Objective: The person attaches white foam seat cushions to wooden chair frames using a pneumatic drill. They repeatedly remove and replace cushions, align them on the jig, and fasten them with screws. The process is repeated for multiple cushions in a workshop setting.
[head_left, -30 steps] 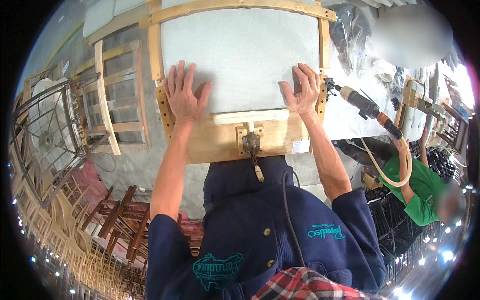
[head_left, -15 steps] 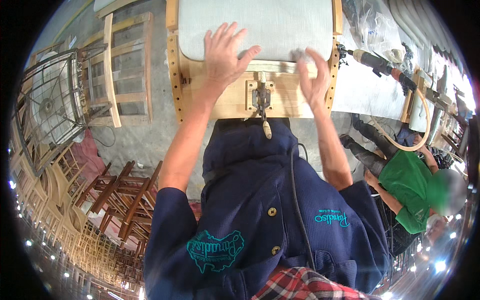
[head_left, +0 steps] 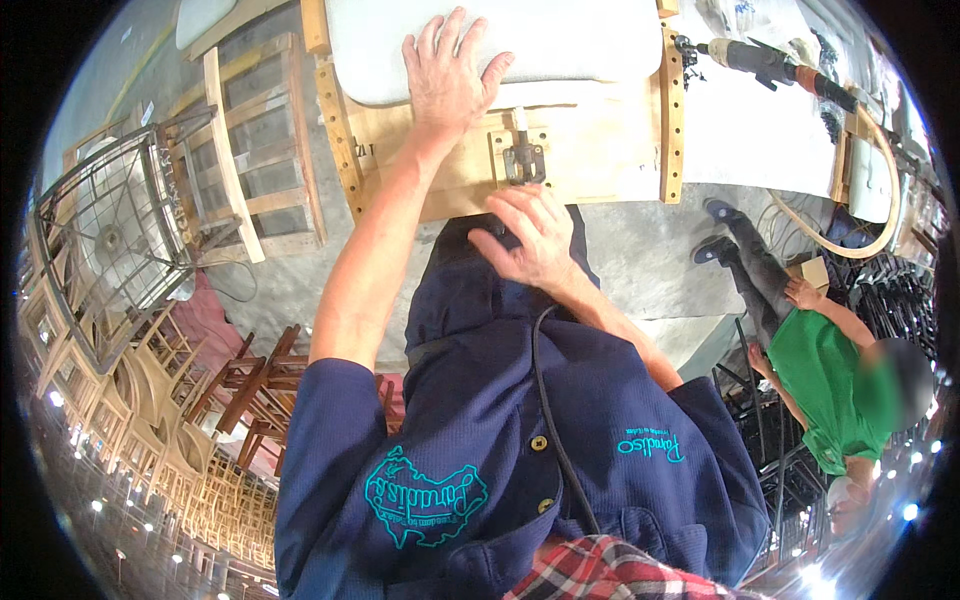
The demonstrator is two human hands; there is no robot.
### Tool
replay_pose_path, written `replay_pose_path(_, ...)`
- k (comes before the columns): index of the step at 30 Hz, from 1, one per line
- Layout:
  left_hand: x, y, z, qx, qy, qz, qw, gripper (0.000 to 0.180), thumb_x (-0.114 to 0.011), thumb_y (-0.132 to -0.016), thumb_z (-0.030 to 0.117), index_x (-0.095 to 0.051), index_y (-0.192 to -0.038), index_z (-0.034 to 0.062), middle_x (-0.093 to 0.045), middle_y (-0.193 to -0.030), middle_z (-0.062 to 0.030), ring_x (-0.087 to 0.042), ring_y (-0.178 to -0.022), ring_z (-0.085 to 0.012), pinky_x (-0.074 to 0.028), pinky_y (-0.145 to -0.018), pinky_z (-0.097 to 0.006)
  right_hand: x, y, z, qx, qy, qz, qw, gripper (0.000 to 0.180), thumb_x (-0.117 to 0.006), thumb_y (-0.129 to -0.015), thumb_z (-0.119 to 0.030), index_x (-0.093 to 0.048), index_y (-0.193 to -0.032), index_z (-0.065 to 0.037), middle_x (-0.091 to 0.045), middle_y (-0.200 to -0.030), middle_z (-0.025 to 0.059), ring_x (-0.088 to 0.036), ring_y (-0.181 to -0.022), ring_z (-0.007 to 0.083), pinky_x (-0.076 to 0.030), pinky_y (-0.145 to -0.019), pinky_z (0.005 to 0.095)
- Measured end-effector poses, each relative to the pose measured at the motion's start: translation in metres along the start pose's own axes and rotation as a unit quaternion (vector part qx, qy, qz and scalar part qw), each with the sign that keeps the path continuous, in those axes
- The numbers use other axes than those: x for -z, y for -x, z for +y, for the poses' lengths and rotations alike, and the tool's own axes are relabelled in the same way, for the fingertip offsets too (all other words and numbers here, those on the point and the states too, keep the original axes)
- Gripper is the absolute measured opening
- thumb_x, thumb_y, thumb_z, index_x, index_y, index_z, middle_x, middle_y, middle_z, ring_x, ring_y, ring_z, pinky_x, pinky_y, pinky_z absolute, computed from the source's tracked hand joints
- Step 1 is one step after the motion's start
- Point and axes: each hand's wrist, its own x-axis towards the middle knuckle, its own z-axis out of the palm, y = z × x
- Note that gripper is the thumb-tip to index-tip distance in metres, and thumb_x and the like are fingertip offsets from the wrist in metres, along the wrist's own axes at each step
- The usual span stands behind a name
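Note:
My left hand (head_left: 448,82) lies flat, fingers spread, on a pale fabric-covered panel (head_left: 575,45) that has rounded corners. The panel rests on a wooden board (head_left: 400,150) between two drilled wooden side strips. At the board's near edge sits a metal toggle clamp (head_left: 522,163) on a small wooden block, its pale-tipped arm pointing toward the panel's edge. My right hand (head_left: 535,235) is curled over the near end of this clamp, where its handle is. The fingers hide the handle, and the thumb stands off to the left.
A power tool (head_left: 750,62) with a curved hose lies on the right beside the board. A co-worker in a green shirt (head_left: 830,375) stands at right. Wooden frames (head_left: 230,150) and a wire rack (head_left: 105,235) stand left, with stacked chair frames (head_left: 150,390) behind.
My right hand has come down from the board's right side to the clamp handle and curled over it. My left hand stays on the panel, its fingers reaching slightly farther up.

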Motion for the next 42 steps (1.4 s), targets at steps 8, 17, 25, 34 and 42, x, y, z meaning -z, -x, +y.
replay_pose_path(8, 0.018, -0.016, 0.005, -0.012, 0.064, 0.056, 0.996, 0.056, -0.065, -0.095, 0.052, -0.066, -0.13, 0.0089, -0.054, -0.144, -0.0149, -0.044, -0.134, -0.0382, -0.03, -0.112, -0.06, -0.021, -0.045, 0.023, -0.092, 0.037, 0.085, 0.991, 0.038, -0.078, -0.084, -0.01, -0.066, -0.119, -0.002, -0.068, -0.11, 0.0154, -0.064, -0.101, 0.0346, -0.052, -0.088, 0.0431)
replay_pose_path(17, 0.023, -0.019, 0.006, 0.006, 0.062, 0.011, 0.998, 0.057, -0.061, -0.097, 0.047, -0.058, -0.141, 0.0108, -0.044, -0.154, -0.0158, -0.037, -0.141, -0.0404, -0.026, -0.115, -0.064, -0.028, -0.056, 0.039, -0.103, 0.123, 0.045, 0.986, 0.054, -0.07, -0.091, -0.011, -0.051, -0.141, 0.0, -0.048, -0.141, 0.0255, -0.05, -0.128, 0.0429, -0.041, -0.108, 0.0521)
replay_pose_path(25, 0.023, -0.023, -0.004, 0.024, 0.106, -0.035, 0.993, 0.066, -0.06, -0.096, 0.057, -0.056, -0.145, 0.0124, -0.039, -0.16, -0.0149, -0.03, -0.149, -0.0355, -0.02, -0.121, -0.063, -0.032, -0.08, 0.057, -0.084, 0.115, 0.028, 0.989, 0.063, -0.073, -0.09, -0.021, -0.047, -0.144, -0.002, -0.042, -0.148, 0.0249, -0.04, -0.139, 0.0429, -0.024, -0.117, 0.0639)
replay_pose_path(34, 0.041, -0.032, -0.054, 0.065, 0.037, -0.043, 0.996, 0.079, -0.062, -0.091, 0.063, -0.049, -0.151, 0.013, -0.035, -0.163, -0.015, -0.029, -0.151, -0.0362, -0.019, -0.122, -0.063, 0.052, -0.207, 0.162, -0.089, 0.228, 0.037, 0.969, 0.075, -0.068, -0.095, -0.044, -0.043, -0.148, 0.003, -0.043, -0.151, 0.0244, -0.042, -0.14, 0.044, -0.027, -0.119, 0.0614)
replay_pose_path(42, 0.047, -0.032, -0.052, 0.075, 0.06, -0.038, 0.995, 0.081, -0.071, -0.085, 0.057, -0.05, -0.15, 0.0124, -0.037, -0.162, -0.0148, -0.033, -0.148, -0.0387, -0.023, -0.12, -0.063, 0.01, -0.262, 0.203, -0.088, 0.316, -0.001, 0.945, 0.103, -0.059, -0.092, -0.066, -0.027, -0.155, 0.01, -0.029, -0.16, 0.0316, -0.023, -0.153, 0.0426, -0.014, -0.125, 0.0591)
